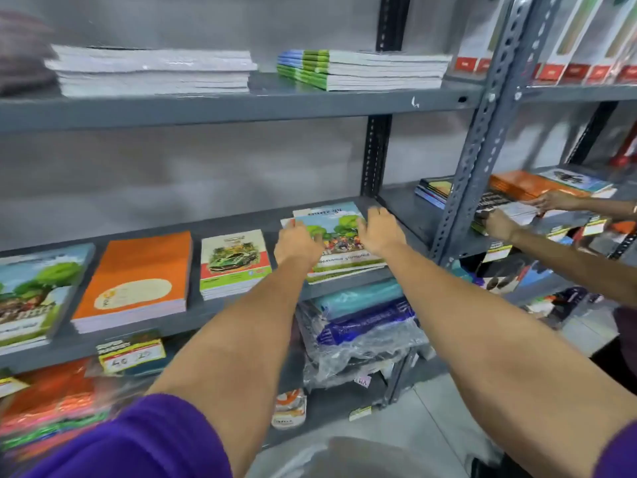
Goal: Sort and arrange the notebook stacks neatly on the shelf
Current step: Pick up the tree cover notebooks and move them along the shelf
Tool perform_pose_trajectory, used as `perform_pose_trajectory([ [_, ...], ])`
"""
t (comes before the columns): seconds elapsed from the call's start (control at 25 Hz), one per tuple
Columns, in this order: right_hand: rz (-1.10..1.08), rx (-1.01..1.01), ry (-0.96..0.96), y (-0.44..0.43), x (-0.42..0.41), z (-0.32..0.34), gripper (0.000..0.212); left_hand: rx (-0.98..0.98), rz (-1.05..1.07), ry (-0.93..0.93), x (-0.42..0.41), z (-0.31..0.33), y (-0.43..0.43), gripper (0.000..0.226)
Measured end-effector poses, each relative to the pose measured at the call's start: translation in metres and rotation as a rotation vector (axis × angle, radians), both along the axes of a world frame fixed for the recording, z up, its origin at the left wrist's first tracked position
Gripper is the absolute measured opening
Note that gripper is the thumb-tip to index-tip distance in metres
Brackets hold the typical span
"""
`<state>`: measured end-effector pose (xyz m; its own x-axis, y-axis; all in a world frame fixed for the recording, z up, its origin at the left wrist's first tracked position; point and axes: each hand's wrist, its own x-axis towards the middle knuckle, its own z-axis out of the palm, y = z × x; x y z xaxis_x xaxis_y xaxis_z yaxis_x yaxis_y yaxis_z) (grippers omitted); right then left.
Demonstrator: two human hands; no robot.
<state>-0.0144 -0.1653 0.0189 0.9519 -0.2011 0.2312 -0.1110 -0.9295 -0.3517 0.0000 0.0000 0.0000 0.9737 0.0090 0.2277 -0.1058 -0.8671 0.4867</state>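
1. The grey metal shelf point(241, 105) fills the view, with slotted uprights and three boards in sight; the middle board carries the notebook stacks.
2. Both bare arms reach forward from purple sleeves point(148, 439) to the right end of the middle board.
3. The tree-cover stack point(339, 236) lies there at the board's front edge, its top notebook showing trees, a row of figures and a line of script too blurred to read; the books beneath sit askew, one poking out behind with a heading that cannot be made out.
4. The left hand point(298, 243) lies on the stack's left edge and the right hand point(379, 232) on its right edge; the fingers are spread and pressed against the sides of the stack, holding it between them, not clenched.
5. Further left on the same board sit a car-cover stack point(234, 262), an orange stack point(138, 281) with a pale label patch, and another tree-cover pile point(34, 294) at the frame edge.
6. The top board holds a white stack point(151, 69) and a green-spined stack point(362, 69).
7. Plastic-wrapped packs point(358, 322) in teal and blue lie under the middle board.
8. A yellow price tag point(132, 353) hangs from the board's edge, handwritten "40 25".
9. On the next rack, another person's hands point(499, 222) rest on books.
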Motion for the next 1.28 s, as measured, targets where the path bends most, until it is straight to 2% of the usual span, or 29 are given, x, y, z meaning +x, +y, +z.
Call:
perform_pose_trajectory([
  [0.16,-0.078,0.014,0.352,-0.029,0.038,-0.044,0.06,-0.065,0.143,0.364,0.027,-0.037,-0.03,0.042],
  [0.24,-0.096,0.011,0.411,-0.039,0.053,-0.056,0.06,-0.071,0.215,0.389,0.035,-0.045,-0.037,0.043],
  [0.4,-0.154,0.192,0.339,-0.042,0.072,-0.063,0.054,-0.211,0.313,0.411,0.057,-0.047,-0.041,0.034],
  [0.56,-0.27,0.031,0.51,-0.054,0.075,-0.064,0.088,-0.256,0.294,0.447,0.066,-0.048,-0.055,0.03],
  [0.64,-0.264,0.058,0.598,-0.06,0.075,-0.064,0.088,-0.183,0.328,0.451,0.068,-0.047,-0.065,0.044],
  [0.72,-0.277,0.096,0.518,-0.063,0.075,-0.067,0.074,-0.098,0.385,0.465,0.069,-0.048,-0.069,0.064],
  [0.76,-0.266,0.104,0.435,-0.064,0.074,-0.069,0.065,-0.102,0.402,0.47,0.069,-0.05,-0.069,0.067],
  [0.88,-0.222,0.216,0.183,-0.064,0.073,-0.074,0.041,-0.271,0.446,0.466,0.072,-0.054,-0.063,0.053],
  [0.96,-0.212,0.311,0.083,-0.058,0.073,-0.072,0.034,-0.344,0.455,0.402,0.075,-0.05,-0.056,0.045],
  [1.16,-0.17,0.475,-0.068,-0.016,0.072,-0.056,0.026,-0.342,0.38,0.238,0.083,-0.028,-0.011,0.028],
  [1.28,-0.102,0.559,-0.038,0.034,0.081,-0.043,0.024,-0.316,0.407,0.148,0.08,-0.019,0.054,0.026],
])
